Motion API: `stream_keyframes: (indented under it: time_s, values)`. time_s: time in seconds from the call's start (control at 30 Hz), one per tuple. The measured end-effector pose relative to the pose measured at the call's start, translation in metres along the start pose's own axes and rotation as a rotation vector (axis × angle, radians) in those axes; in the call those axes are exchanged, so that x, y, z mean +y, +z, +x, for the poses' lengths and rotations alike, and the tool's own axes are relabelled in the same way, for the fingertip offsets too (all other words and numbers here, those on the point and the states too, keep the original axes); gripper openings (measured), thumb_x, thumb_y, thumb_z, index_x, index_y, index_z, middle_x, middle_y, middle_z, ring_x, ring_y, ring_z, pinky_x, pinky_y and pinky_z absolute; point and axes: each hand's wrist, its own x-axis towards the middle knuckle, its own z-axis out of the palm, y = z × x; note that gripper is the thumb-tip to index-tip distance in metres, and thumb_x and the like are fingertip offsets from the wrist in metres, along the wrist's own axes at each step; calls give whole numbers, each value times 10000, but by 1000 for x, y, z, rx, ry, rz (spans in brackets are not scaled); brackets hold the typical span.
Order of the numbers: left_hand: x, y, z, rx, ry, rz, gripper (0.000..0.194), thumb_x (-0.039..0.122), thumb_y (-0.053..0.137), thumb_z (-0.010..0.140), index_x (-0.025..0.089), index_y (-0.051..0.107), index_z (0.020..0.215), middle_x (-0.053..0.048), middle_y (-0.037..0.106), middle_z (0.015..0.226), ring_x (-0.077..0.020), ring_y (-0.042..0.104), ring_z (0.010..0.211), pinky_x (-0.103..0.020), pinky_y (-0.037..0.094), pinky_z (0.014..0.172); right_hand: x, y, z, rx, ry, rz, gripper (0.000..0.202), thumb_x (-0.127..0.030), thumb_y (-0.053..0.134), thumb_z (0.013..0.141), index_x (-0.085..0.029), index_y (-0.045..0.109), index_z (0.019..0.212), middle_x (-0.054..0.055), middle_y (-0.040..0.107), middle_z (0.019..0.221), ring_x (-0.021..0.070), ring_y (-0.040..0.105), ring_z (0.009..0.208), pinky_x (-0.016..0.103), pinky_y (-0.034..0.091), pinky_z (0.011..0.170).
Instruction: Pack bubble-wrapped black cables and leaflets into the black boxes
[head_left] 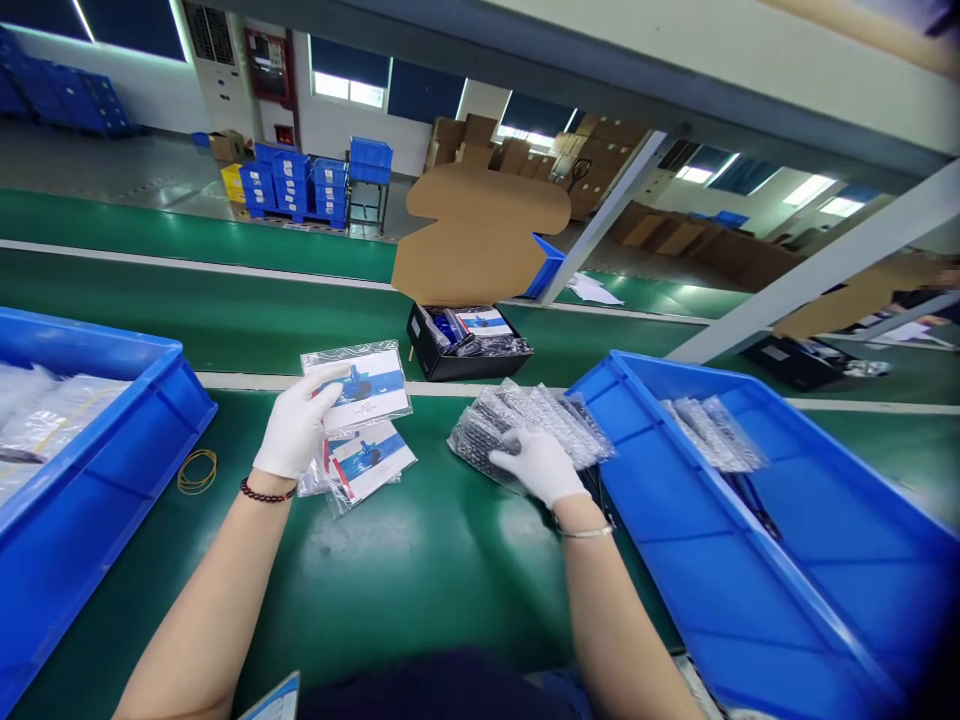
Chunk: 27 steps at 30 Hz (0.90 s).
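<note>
My left hand (304, 420), in a white glove, is closed on the edge of a clear-bagged booklet (369, 388) with a blue picture. Beneath it, more bagged booklets (371, 460) lie on the green surface. My gloved right hand (536, 462) rests on a fanned row of bubble-wrapped packets (551, 415), its fingers apart and partly over the nearest packet; whether it grips one cannot be made out. Behind both hands stands an open black box (469, 365) with a raised brown cardboard lid (469, 250); a booklet and wrapped items are inside it.
A blue bin (112, 490) with plastic-bagged items stands at the left, beside yellow rubber bands (197, 472). Another blue bin (652, 500) at the right holds bubble-wrapped packets. A slanting metal post (607, 215) rises behind the box.
</note>
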Motion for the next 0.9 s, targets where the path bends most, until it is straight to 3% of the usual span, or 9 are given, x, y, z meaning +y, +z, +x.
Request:
stream_keyframes:
  time_s: [0.1,0.23,0.3,0.47,0.6,0.67,0.77,0.83,0.9]
  values:
    - [-5,2,1,23,-11,-24,343,327,545,856,168,664,1136,-51,639,1217,-217,551,1165,-304,420,1026,21,8,-15,-50,54,-34,231,-381,666,714,-214,627,868,65,640,913,240,590,855,314,405,699]
    - [-12,11,1,11,-25,-60,349,328,543,857,186,654,1156,-47,625,1240,-216,543,1177,-320,400,1047,26,13,-23,-143,91,-22,244,-415,609,746,-208,508,664,20,619,696,182,556,659,285,338,589]
    - [-14,14,0,-14,-16,-55,346,337,536,864,197,655,1157,-44,618,1252,-214,543,1178,-321,399,1046,30,14,-19,-173,106,42,257,-412,606,744,-210,478,649,1,601,636,168,540,614,281,335,580]
    - [-12,14,-2,-51,22,-1,355,364,530,871,208,653,1165,-37,620,1250,-206,532,1191,-301,397,1039,37,17,-13,-120,147,392,234,-308,667,654,-206,516,800,-21,604,657,163,564,635,272,389,613]
    - [-7,15,-3,-75,-46,46,349,378,539,862,220,658,1149,-24,624,1245,-203,535,1185,-294,403,1030,28,-1,-21,38,96,718,321,-360,717,626,-215,462,760,-52,502,596,144,490,578,276,388,581]
    - [-7,17,-3,-146,-79,80,334,418,534,865,248,667,1121,-7,636,1221,-207,558,1147,-307,412,1017,19,-19,-28,155,61,935,375,-388,740,630,-224,431,766,-60,467,612,130,465,570,264,383,564]
    - [-7,25,-7,-358,-132,92,356,491,537,853,274,673,1100,-7,639,1212,-228,579,1107,-339,433,989,-5,-40,-36,297,7,1170,359,-392,724,677,-232,434,815,-49,458,679,122,467,591,247,384,552]
    - [-6,35,-13,-526,-127,24,407,517,554,833,246,676,1112,-35,635,1222,-253,562,1138,-363,411,1021,-30,-41,-40,311,-22,1279,313,-381,698,711,-232,451,832,-38,466,712,119,478,608,241,392,550]
    - [-5,48,-22,-657,-89,-138,440,508,561,828,199,679,1118,-64,635,1222,-276,537,1177,-382,368,1068,-60,-32,-43,226,-31,1384,268,-369,673,744,-235,461,838,-42,462,694,112,468,579,233,392,525]
